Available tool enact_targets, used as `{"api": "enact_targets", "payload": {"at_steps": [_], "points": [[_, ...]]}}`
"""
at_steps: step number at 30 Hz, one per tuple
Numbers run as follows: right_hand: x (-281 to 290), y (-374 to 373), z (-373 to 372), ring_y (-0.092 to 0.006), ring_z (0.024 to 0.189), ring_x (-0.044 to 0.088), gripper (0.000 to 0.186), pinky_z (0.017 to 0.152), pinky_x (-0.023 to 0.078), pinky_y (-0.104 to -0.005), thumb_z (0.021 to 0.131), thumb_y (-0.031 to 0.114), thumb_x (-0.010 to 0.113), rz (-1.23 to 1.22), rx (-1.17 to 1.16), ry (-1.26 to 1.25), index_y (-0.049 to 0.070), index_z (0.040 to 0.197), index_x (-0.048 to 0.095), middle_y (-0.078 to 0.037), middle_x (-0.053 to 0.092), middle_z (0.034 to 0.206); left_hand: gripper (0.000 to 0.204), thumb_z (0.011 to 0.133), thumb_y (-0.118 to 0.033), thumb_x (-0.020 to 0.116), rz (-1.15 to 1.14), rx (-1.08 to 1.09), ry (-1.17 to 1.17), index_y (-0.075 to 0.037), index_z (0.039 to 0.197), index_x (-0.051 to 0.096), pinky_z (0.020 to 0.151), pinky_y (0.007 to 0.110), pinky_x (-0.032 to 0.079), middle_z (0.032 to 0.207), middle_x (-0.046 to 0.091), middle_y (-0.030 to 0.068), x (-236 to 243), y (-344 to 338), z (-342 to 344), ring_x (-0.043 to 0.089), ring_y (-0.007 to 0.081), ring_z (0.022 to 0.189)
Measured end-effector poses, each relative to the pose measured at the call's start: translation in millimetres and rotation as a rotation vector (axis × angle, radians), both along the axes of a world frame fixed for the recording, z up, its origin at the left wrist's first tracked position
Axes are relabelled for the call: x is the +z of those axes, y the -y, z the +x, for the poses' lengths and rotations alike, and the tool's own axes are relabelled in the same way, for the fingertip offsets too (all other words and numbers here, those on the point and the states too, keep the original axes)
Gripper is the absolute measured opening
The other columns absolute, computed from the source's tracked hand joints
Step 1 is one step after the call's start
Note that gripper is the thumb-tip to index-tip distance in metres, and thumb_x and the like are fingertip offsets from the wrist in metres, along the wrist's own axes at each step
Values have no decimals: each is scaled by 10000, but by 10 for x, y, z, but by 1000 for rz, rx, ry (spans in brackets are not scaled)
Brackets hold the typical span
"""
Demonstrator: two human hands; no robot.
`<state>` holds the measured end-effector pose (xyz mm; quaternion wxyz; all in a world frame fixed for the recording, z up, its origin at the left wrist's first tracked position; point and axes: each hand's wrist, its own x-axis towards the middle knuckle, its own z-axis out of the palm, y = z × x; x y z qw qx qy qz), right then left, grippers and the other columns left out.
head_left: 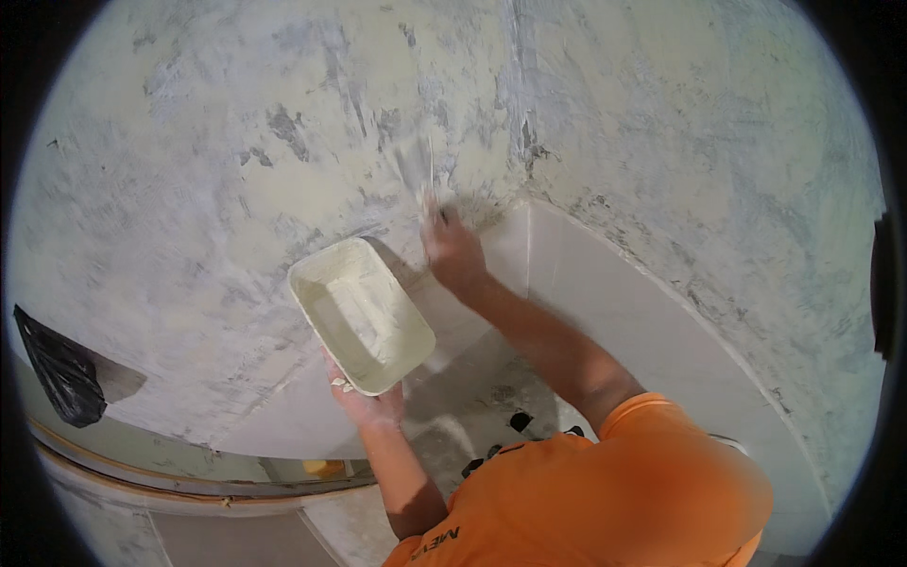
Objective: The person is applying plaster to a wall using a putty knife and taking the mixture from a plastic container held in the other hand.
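A pale rectangular plastic tub (416, 313) with whitish filler (350, 288) smeared over its inside rests in my left hand (370, 404). That hand grips the tub from below and at its near end, and dabs of filler cling to the fingers. Closed around the handle of a putty knife, my right hand (455, 248) is raised at the wall, just beyond the tub's far right side. The blade of the putty knife (418, 168) is blurred and lies at the wall surface; whether it touches cannot be made out.
The patchy, filler-covered wall (236, 208) meets another wall at a corner (518, 85). Smooth light panels (605, 293) line the lower part. A black plastic bag (61, 369) hangs at the far left. A dark hole (521, 421) shows in the floor below.
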<state>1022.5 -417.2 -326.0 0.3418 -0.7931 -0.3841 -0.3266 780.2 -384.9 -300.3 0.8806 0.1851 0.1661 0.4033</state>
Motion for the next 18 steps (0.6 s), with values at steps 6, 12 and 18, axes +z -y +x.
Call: {"api": "enact_targets", "payload": {"at_steps": [6, 12, 18], "points": [[-1508, 267, -1002, -426, 799, 633, 506, 670, 529, -523, 996, 218, 552, -130, 118, -484, 24, 1449, 437, -207, 576, 1078, 493, 1050, -369, 390, 16, 30, 46, -76, 1439, 469, 1021, 533, 498, 1415, 520, 146, -190, -504, -493, 566, 335, 1246], [-1491, 149, -2053, -405, 766, 615, 447, 740, 505, -475, 976, 186, 588, 68, 237, -744, 9, 1381, 523, -207, 631, 961, 570, 1053, -477, 443, 107, 14, -93, -60, 1440, 489, 1046, 446, 476, 1399, 567, 124, -555, -1258, -1253, 570, 290, 1250], [-254, 170, -2582, -323, 717, 618, 468, 721, 493, -445, 917, 188, 679, 218, 565, -829, -6, 1333, 587, -198, 654, 882, 581, 1050, -497, 439, 66, -11, -65, -67, 1436, 499, 989, 458, 510, 1351, 597, 129, -914, -1693, -1511, 610, 294, 1188]]}}
